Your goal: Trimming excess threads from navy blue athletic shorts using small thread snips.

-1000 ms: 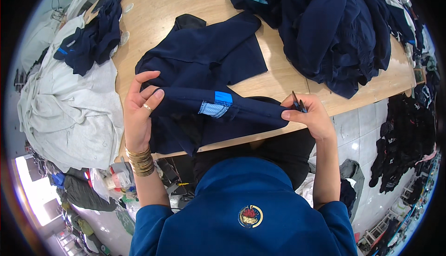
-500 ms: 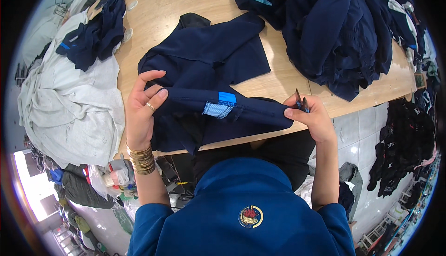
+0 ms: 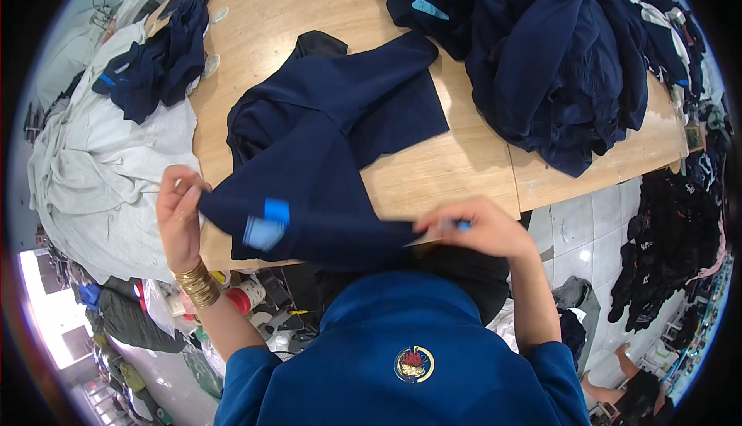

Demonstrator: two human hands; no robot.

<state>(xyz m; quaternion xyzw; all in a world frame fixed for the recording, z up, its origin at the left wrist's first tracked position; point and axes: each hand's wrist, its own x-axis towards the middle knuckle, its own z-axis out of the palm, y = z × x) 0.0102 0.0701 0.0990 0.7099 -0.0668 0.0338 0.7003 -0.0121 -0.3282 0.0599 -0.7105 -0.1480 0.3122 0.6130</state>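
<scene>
A navy garment (image 3: 297, 159) lies spread on the wooden table, its near edge lifted and stretched between my hands. My left hand (image 3: 181, 213) pinches the left corner of that edge; its forearm carries a stack of gold bangles (image 3: 197, 285). On the far end, my right hand (image 3: 487, 226) grips the cloth with its fingertips. Small thread snips (image 3: 462, 225) sit in the same hand, mostly hidden, with only a blue part showing. Blue patches (image 3: 267, 225) on the near edge are smeared by motion.
A heap of navy garments (image 3: 556, 78) covers the right of the wooden table (image 3: 425, 186). White cloth (image 3: 108, 186) hangs over the left edge, with a smaller navy piece (image 3: 158, 63) on top. Black clothes (image 3: 668, 240) lie on the tiled floor. Another person's legs (image 3: 634, 391) show at lower right.
Both hands have moved left and nearer to me, drawing the garment's edge with them. The blue patches have shifted left and down. Another person's legs have come into view at lower right.
</scene>
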